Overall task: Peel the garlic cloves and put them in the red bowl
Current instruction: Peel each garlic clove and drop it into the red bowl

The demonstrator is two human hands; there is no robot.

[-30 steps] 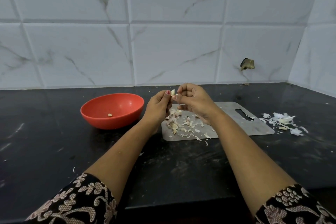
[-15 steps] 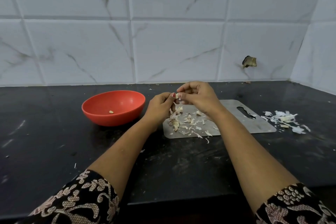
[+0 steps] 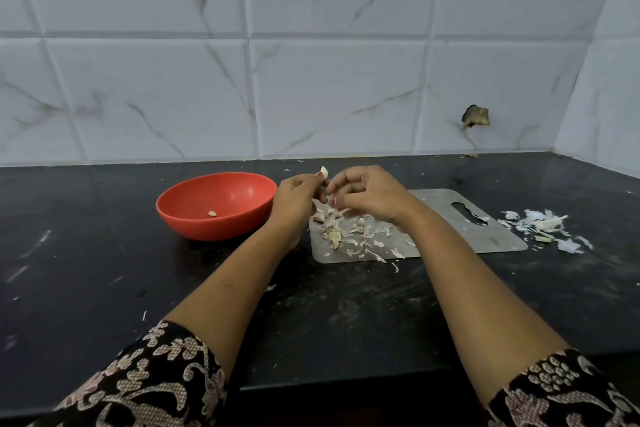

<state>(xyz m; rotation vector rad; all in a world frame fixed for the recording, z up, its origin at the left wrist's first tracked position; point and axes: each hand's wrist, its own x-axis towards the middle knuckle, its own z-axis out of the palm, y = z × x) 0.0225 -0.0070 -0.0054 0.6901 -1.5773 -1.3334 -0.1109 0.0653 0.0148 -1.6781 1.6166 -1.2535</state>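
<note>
You see only the tip of the garlic clove (image 3: 323, 170), because the fingers (image 3: 318, 179) of the left hand (image 3: 294, 199) pinch and cover its lower part, and the curled right hand (image 3: 369, 198) hides its own fingertips, so you cannot tell if it holds anything. Both hands hide the far left corner of the board (image 3: 485, 239), and the pale bits (image 3: 349, 236) on it are too small to separate cloves from skins. The patterned sleeves (image 3: 149, 381) and the desk (image 3: 104, 270) are cut off by the edges.
</note>
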